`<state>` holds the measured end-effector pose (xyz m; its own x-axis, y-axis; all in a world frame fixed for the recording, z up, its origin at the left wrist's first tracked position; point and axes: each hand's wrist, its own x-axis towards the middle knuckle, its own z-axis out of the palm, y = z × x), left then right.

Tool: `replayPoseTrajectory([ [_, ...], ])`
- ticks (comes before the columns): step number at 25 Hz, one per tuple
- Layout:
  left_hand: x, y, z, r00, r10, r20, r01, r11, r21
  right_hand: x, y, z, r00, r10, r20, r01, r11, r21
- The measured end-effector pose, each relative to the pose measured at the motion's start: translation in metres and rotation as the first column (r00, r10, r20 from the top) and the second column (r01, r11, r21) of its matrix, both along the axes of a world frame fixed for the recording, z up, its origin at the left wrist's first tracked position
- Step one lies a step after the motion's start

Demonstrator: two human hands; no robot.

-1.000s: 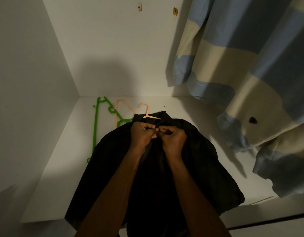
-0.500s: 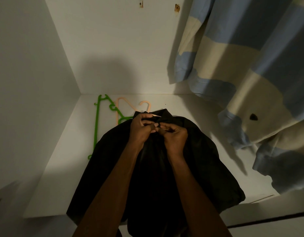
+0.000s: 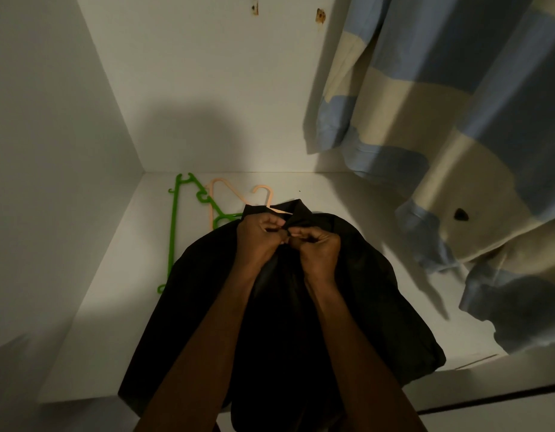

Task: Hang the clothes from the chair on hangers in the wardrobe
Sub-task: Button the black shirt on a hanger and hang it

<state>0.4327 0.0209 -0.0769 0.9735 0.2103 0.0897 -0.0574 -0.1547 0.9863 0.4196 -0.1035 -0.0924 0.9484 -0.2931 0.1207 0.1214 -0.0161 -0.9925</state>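
**Black Garment Pinched at the Collar on the Wardrobe Floor**

Little has been altered since the earlier frames: both hands have been kept together at the collar, which has been drawn slightly nearer to the back edge of the wardrobe floor, so that less of the peach hook is seen above it.

A black fabric garment [image 3: 348, 275] is spread over the white wardrobe floor [image 3: 114, 291], its collar toward the back edge and its lower part draped over the front edge. The left hand [image 3: 259, 235] and the right hand [image 3: 316, 247] are held knuckle to knuckle just below the collar, fingers curled and the dark cloth pinched between them (whether a button is being worked cannot be told in the dim light).

A peach plastic hanger [image 3: 265, 194] is seen only by its hook, which sticks out of the collar. A second peach plastic hanger [image 3: 218, 190] and a green plastic hanger [image 3: 173, 232] are laid flat near the back-left corner of the floor, partly covered by the garment.

A blue-and-cream striped shirt [image 3: 441, 104] is hung at the right side, its sleeve and hem suspended above the floor's right edge.
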Motion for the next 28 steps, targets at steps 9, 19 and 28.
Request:
replayPoseTrajectory([
  [9,0.002,0.005,0.005,0.977,-0.185,-0.11,0.166,0.973,-0.161,-0.006,0.002,0.003,0.999,-0.037,-0.029,0.035,0.997,-0.071],
  [19,0.017,0.015,-0.001,0.951,-0.273,-0.144,0.285,0.956,0.072,-0.004,0.008,0.006,0.998,-0.036,-0.05,0.018,0.949,-0.314],
  [28,0.024,0.029,0.017,0.832,-0.44,-0.337,0.405,0.898,-0.174,0.0,0.0,0.005,0.998,-0.041,-0.048,0.025,0.951,-0.308],
])
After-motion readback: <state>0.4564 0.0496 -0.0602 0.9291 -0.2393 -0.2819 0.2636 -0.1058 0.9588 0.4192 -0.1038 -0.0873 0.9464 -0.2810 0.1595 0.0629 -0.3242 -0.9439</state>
